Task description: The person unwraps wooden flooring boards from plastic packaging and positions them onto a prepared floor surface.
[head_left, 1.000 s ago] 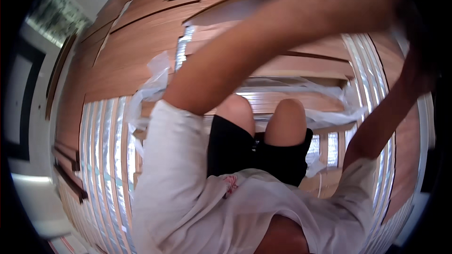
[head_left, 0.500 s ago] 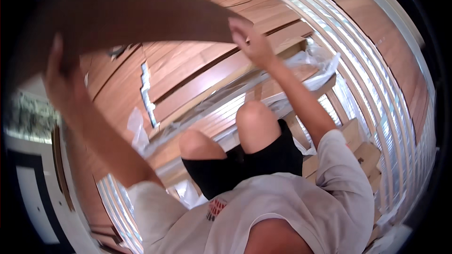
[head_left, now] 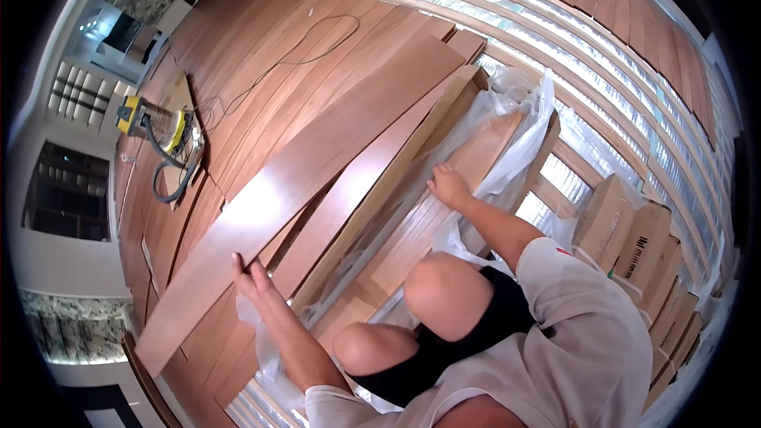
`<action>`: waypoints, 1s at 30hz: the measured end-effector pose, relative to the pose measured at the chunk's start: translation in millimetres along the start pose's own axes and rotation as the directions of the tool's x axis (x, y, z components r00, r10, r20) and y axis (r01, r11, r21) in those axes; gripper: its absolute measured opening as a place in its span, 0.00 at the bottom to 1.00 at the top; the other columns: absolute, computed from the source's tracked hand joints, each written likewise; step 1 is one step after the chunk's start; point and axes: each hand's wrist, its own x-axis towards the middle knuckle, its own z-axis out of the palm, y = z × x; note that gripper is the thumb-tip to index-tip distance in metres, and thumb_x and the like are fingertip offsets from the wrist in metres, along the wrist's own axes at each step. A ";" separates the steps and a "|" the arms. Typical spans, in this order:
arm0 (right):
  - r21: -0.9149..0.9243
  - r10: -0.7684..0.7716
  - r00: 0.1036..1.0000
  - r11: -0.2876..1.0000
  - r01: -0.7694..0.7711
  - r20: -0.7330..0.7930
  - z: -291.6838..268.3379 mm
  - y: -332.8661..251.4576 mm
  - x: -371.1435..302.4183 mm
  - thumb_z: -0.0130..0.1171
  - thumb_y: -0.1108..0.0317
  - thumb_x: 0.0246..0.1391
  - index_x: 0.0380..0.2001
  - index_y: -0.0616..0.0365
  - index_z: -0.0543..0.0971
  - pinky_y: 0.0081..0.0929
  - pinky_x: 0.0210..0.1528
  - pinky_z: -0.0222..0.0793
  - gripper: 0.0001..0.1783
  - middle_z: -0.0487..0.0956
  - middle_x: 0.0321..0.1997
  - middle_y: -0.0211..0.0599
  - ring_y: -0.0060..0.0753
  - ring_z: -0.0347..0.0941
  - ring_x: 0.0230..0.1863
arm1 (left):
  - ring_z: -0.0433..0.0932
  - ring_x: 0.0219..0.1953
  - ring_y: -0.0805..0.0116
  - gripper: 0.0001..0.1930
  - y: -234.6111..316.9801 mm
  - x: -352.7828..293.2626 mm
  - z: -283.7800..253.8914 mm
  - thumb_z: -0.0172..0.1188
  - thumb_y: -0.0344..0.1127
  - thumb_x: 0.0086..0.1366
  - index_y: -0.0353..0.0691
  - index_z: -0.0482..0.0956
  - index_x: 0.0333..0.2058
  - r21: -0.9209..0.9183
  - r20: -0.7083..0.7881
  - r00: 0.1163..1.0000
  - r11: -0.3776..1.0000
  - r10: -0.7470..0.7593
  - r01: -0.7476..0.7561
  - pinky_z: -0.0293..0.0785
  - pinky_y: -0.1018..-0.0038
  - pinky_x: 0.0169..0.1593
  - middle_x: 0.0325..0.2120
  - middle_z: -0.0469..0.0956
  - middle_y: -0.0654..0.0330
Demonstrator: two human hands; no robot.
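A long reddish-brown floorboard (head_left: 309,150) lies slantwise on top of other boards to my left. My left hand (head_left: 258,281) is at its near edge, fingers apart, the thumb on or just over the surface. In front of my knees is a long open cardboard box (head_left: 468,83) lined with clear plastic wrap (head_left: 527,135). Inside lie more floorboards (head_left: 408,242). My right hand (head_left: 449,188) is down in the box with bent fingers against a floorboard; the fingertips are partly hidden.
A yellow vacuum cleaner (head_left: 154,123) with a dark hose stands on the laid boards at left, its cord (head_left: 273,67) trailing across them. Closed cartons (head_left: 634,250) are stacked at my right. Beyond the box run wooden joists (head_left: 587,63) over silvery foil.
The floorboard held up in both hands is now down on the other boards. My right hand has left it and moved into the box; my left hand has lowered with its fingers loosened.
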 end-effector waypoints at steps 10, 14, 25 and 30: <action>-0.257 -0.023 0.992 0.966 -0.009 -0.122 72.9 31.1 3.0 0.57 0.56 0.53 0.43 0.65 0.81 0.46 0.77 0.42 0.23 0.77 0.54 0.52 0.51 0.64 0.65 | 0.75 0.54 0.48 0.03 -243.1 145.2 -5.9 0.55 0.20 0.65 0.29 0.73 0.38 -0.178 -0.136 0.899 0.903 -0.417 0.392 0.66 0.45 0.67 0.45 0.78 0.44; -0.253 0.005 0.999 0.967 -0.018 -0.053 68.9 22.0 7.6 0.58 0.57 0.50 0.36 0.64 0.83 0.46 0.76 0.43 0.20 0.78 0.50 0.52 0.50 0.66 0.62 | 0.74 0.57 0.48 0.07 -341.7 170.1 -13.9 0.53 0.22 0.66 0.28 0.74 0.42 -0.168 -0.094 0.887 0.886 -0.452 0.433 0.64 0.46 0.67 0.49 0.78 0.45; -0.249 -0.024 0.997 0.969 0.005 -0.073 61.1 17.4 11.1 0.55 0.58 0.53 0.38 0.65 0.83 0.47 0.74 0.48 0.20 0.80 0.47 0.51 0.50 0.68 0.61 | 0.68 0.62 0.45 0.16 -478.1 179.5 -7.2 0.49 0.22 0.69 0.25 0.68 0.55 -0.273 -0.098 0.866 0.850 -0.491 0.451 0.63 0.44 0.68 0.57 0.71 0.42; -0.226 -0.012 0.998 0.974 -0.003 -0.063 58.5 17.2 11.2 0.56 0.58 0.53 0.37 0.63 0.83 0.47 0.74 0.48 0.19 0.79 0.48 0.51 0.50 0.68 0.61 | 0.69 0.61 0.46 0.13 -496.9 189.0 -20.9 0.50 0.22 0.69 0.23 0.69 0.50 -0.215 -0.110 0.869 0.865 -0.483 0.453 0.62 0.47 0.69 0.55 0.72 0.42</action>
